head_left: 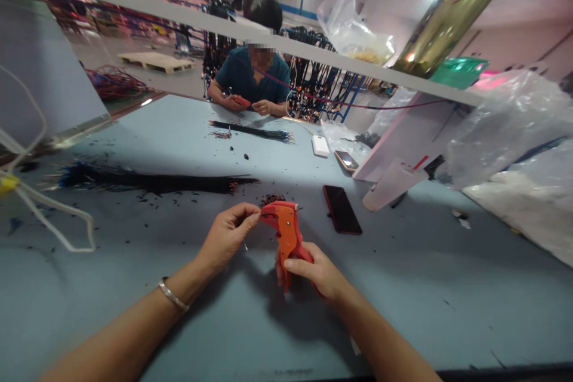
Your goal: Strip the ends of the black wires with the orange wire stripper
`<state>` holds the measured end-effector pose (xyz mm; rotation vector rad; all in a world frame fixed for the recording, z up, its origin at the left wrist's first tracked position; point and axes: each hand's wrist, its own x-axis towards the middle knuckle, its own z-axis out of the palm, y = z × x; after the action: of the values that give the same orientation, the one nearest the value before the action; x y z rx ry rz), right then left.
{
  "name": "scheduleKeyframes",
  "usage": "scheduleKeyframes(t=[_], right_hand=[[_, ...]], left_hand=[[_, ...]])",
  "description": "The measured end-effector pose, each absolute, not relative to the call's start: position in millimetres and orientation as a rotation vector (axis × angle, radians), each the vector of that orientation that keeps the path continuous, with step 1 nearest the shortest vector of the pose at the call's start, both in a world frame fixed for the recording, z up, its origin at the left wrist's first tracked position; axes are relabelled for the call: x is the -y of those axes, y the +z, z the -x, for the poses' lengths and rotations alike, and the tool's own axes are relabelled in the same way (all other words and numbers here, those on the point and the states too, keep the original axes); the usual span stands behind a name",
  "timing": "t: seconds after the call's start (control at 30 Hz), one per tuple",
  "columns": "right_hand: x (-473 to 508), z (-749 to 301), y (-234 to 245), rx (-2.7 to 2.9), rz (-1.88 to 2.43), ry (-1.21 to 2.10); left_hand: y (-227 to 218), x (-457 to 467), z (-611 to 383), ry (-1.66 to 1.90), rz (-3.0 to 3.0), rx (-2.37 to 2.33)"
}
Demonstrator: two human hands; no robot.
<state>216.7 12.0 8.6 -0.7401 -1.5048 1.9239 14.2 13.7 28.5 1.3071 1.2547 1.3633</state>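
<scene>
My right hand [313, 268] is wrapped round the handles of a red and orange wire stripper [287, 227], held upright above the table. My left hand [233, 230] is closed in a pinch right at the tool's jaws. Between its fingertips is what looks like a thin wire, mostly hidden by the fingers; a small bright end hangs below the hand. Behind the hands lies a long bundle of black wires [174, 182], with blue and bare ends at the left. A heap of small dark cut pieces [272, 198] lies just behind the stripper's head.
A dark phone [342, 209] lies right of the stripper, with another phone [346, 160] and a white box [320, 145] farther back. Across the table a co-worker [257, 77] holds a red tool near a second wire bundle [255, 131]. A white cable [67, 233] loops at left; plastic bags [514, 125] crowd the right.
</scene>
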Motion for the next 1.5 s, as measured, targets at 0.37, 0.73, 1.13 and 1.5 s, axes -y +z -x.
scheduleKeyframes(t=[0.37, 0.73, 1.13, 1.5], right_hand=[[-10, -214, 7, 1.535, 0.768, 1.891], [-9, -211, 0, 1.536, 0.803, 1.857], [-7, -210, -9, 1.488, 0.817, 1.876], [-4, -206, -9, 1.355, 0.900, 1.859]], left_hand=[[32, -14, -12, 1.360, -1.375, -1.296], [31, -14, -11, 1.331, -1.430, -1.346], [38, -12, -12, 1.323, -1.421, -1.307], [33, -12, -14, 1.342, -1.354, -1.348]])
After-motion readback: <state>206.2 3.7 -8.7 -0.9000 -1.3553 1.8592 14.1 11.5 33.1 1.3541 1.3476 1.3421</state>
